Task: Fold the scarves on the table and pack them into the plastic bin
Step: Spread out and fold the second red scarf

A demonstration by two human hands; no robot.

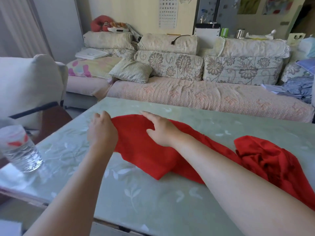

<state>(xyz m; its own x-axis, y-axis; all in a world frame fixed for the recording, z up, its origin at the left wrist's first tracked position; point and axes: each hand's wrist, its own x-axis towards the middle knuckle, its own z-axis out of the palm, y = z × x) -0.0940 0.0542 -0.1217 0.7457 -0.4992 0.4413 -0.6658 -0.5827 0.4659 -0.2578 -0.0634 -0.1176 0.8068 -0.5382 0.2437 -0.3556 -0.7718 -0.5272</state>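
1. On the counter (153, 201), toward 12 o'clock from us, the red scarf (144, 155) lies partly flattened, with one corner pointing back at 6 o'clock.
2. Our left hand (102, 132) is at the scarf's 9 o'clock end. Its fingers curl over the edge and pinch it. We judge this grip keeps the cloth taut so that it can be drawn straight for a fold.
3. Our right hand (161, 129) lies palm down on the cloth near its 12 o'clock edge, with the fingers straight and gripping nothing. It seems to be pinning and smoothing the panel while the other hand pulls.
4. At 3 o'clock sits a crumpled red heap (265, 160). A band of red runs under our right forearm toward it. We cannot tell whether the heap is the loose end of the same scarf or a second one.
5. The count is two hands, one flattened red panel and one red heap, which makes one scarf or two. One clear water bottle (22, 150) stands at 9 o'clock near the counter's edge, well apart from the cloth. One sofa (204, 99) runs along 12 o'clock beyond the counter.
6. No plastic bin is in view, so nothing is packed yet. We judge the folding to be at an early stage.
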